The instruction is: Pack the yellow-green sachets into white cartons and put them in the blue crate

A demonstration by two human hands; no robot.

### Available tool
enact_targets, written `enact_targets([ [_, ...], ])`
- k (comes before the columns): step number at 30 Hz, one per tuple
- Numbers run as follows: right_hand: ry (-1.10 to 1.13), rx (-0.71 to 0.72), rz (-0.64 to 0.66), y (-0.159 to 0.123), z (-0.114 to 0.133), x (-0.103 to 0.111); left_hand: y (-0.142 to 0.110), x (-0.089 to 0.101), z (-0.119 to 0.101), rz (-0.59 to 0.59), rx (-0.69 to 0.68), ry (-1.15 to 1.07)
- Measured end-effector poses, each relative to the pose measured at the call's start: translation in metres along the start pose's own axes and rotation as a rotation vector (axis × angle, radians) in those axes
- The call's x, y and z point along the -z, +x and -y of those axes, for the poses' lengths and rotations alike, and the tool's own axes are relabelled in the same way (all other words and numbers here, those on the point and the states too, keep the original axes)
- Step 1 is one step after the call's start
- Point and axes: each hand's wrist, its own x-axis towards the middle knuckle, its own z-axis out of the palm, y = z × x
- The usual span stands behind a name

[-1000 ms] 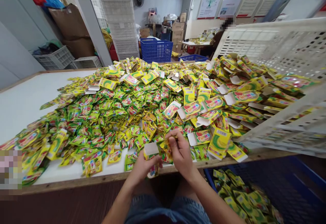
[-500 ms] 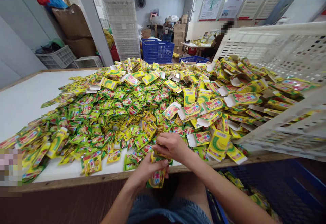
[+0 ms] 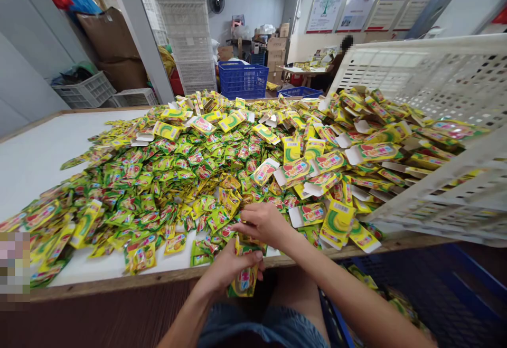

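Observation:
My left hand [image 3: 229, 266] is closed around a small yellow-green carton [image 3: 244, 279] at the table's front edge, its open top facing up. My right hand [image 3: 263, 224] sits just above it, fingers pinched over the sachets at the near edge of the heap; what the fingers hold is hidden. A large heap of yellow-green sachets [image 3: 178, 179] covers the white table [image 3: 35, 158]. Flat and folded cartons [image 3: 336, 221] lie mixed in on the right side.
A white plastic crate [image 3: 435, 84] lies tipped on its side at the right, spilling cartons. A blue crate [image 3: 455, 295] with filled cartons stands below the table at the right. White and blue crates, boxes and a seated person are at the back.
My right hand has moved from the carton's top up onto the heap of sachets. My left hand has lowered the carton slightly below the table edge.

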Motion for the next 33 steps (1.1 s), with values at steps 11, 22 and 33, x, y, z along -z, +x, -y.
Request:
enact_targets([
  [11, -0.038, -0.183, -0.144, -0.007, 0.023, -0.021, 0.002, 0.003, -0.001, -0.001, -0.123, 0.087],
  [22, 0.33, -0.324, 0.063, -0.034, 0.013, 0.013, 0.01, 0.015, 0.003, 0.083, -0.121, 0.2],
  [33, 0.339, -0.369, -0.308, -0.048, 0.025, -0.004, 0.009, 0.009, 0.006, 0.007, -0.132, 0.092],
])
